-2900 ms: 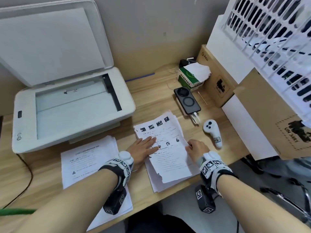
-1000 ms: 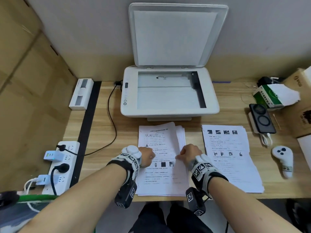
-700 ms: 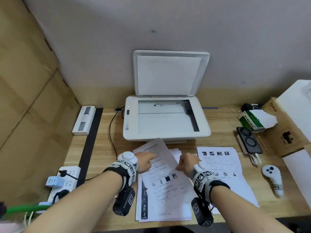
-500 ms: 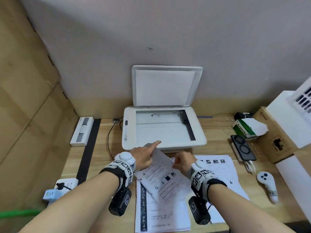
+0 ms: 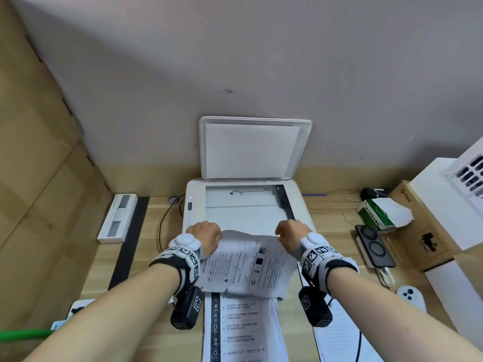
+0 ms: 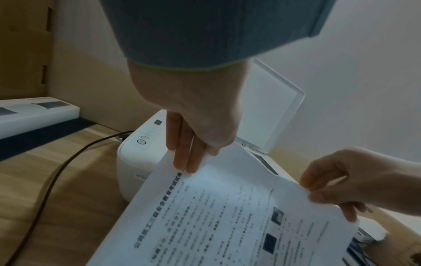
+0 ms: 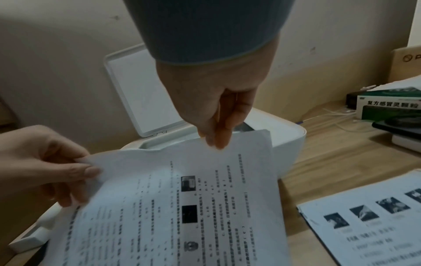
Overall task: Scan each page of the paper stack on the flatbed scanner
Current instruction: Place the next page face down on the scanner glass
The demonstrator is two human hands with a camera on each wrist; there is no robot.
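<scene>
A white flatbed scanner [image 5: 193, 218] stands at the back of the desk, its lid [image 5: 251, 150] raised and its glass [image 5: 243, 215] bare. A printed sheet [image 5: 245, 265] hangs in the air at the scanner's front edge, printed side up. My left hand [image 5: 206, 236] pinches its far left corner [image 6: 189, 165]. My right hand [image 5: 292, 233] pinches its far right corner [image 7: 216, 142]. Under the lifted sheet lies the paper stack [image 5: 240, 330] on the desk. A second pile of pages [image 5: 337, 335] lies to its right.
Along the right side sit a green-and-white box [image 5: 379, 212], a black power bank [image 5: 375, 246], a white controller [image 5: 410, 296] and cardboard boxes [image 5: 428, 231]. A long white box [image 5: 117, 218] and a power strip [image 5: 75, 309] are at the left. The scanner's cable [image 5: 162, 226] runs down the desk.
Both hands lifted the top sheet off the stack and carried it up and forward to the scanner's front edge. The head view tilted upward.
</scene>
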